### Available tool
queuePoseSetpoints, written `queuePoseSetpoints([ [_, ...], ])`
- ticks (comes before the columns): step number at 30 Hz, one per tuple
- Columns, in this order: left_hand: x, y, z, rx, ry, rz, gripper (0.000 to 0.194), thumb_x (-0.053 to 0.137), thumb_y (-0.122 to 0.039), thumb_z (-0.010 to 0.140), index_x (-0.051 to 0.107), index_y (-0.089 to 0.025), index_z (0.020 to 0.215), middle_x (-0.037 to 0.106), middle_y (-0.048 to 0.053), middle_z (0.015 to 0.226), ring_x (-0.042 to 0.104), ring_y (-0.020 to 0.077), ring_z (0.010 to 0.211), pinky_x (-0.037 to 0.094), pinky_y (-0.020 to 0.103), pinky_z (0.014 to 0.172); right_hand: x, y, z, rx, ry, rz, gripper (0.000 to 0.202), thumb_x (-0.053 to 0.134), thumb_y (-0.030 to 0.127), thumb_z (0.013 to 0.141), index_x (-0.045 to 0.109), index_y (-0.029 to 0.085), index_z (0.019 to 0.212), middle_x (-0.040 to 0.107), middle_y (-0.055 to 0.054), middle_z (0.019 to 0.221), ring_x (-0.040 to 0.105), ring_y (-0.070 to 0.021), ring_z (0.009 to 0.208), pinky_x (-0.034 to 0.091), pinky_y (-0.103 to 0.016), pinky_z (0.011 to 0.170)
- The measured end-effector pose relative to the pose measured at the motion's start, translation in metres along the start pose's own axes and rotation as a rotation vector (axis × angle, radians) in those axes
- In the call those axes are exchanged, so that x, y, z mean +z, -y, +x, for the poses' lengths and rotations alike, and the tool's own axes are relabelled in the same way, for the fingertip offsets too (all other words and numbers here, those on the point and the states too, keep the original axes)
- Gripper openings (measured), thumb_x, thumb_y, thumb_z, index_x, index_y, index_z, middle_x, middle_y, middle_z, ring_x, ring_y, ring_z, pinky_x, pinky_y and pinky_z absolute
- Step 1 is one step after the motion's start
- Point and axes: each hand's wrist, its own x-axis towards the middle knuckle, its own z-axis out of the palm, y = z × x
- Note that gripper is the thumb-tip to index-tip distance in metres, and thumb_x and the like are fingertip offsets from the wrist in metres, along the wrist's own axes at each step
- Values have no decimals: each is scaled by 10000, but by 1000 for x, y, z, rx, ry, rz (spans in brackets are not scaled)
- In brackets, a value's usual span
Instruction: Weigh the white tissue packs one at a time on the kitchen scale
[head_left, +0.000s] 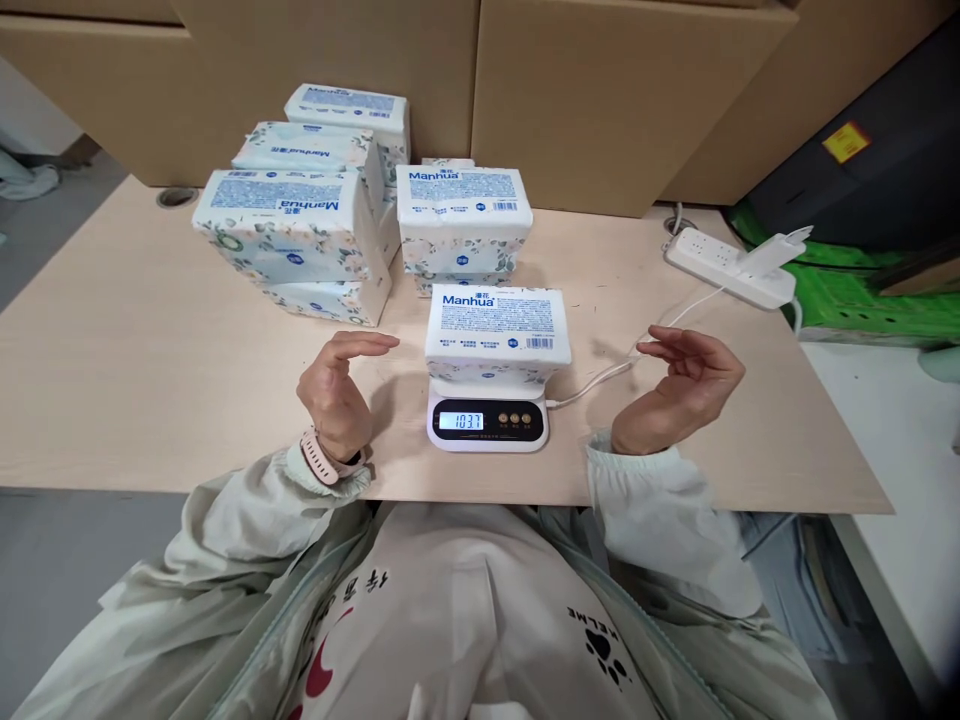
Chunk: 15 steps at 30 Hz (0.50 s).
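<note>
A white tissue pack (498, 335) with blue "Manhua" print lies on a white digital scale (487, 440), whose lit display reads 103.7. To the left of the pack, my left hand (339, 395) is raised over the table with its fingers stretched out, touching nothing. My right hand (679, 390) is held off to the right of the pack, fingers extended and slightly curved, also with nothing in it. Both hands are apart from the pack and the scale.
Behind the scale stand stacked tissue packs (465, 220), with more stacks (292, 230) at the back left. A white cable (600, 378) runs from the scale toward a power strip (727, 268) at the right. Cardboard boxes (600, 100) line the table's (150, 400) back edge.
</note>
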Motion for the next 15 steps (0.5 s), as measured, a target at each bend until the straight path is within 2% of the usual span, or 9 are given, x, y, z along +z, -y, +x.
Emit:
queuePoseSetpoints([
  [4, -1, 1, -1, -9, 7, 0, 505, 422, -570, 1098, 824, -315, 930, 791, 58, 887, 771, 265, 868, 599, 484, 854, -1, 3, -1, 10, 20, -4, 404, 300, 510, 1066, 652, 314, 1097, 669, -59, 995, 694, -274, 883, 580, -561, 846],
  [9, -1, 2, -2, -9, 16, -23, 460, 446, -487, 1106, 836, -300, 950, 806, 58, 903, 773, 254, 869, 611, 455, 843, -2, 4, 0, 56, 3, -39, 406, 315, 516, 1066, 659, 299, 1078, 691, -49, 994, 694, -257, 824, 576, -542, 845],
  [11, -1, 2, -2, -23, 12, -6, 457, 447, -469, 1101, 839, -300, 939, 810, 59, 894, 772, 259, 864, 615, 461, 825, -2, 3, 1, 35, 5, -13, 406, 323, 500, 1063, 680, 306, 1071, 703, -46, 982, 684, -248, 785, 577, -526, 818],
  [15, 0, 0, 0, -57, 8, 57, 477, 478, -537, 1084, 820, -286, 866, 805, 63, 852, 777, 269, 832, 623, 475, 786, -2, 4, 0, 14, 20, 30, 426, 329, 500, 1049, 701, 292, 1063, 731, -41, 949, 680, -239, 745, 569, -482, 741],
])
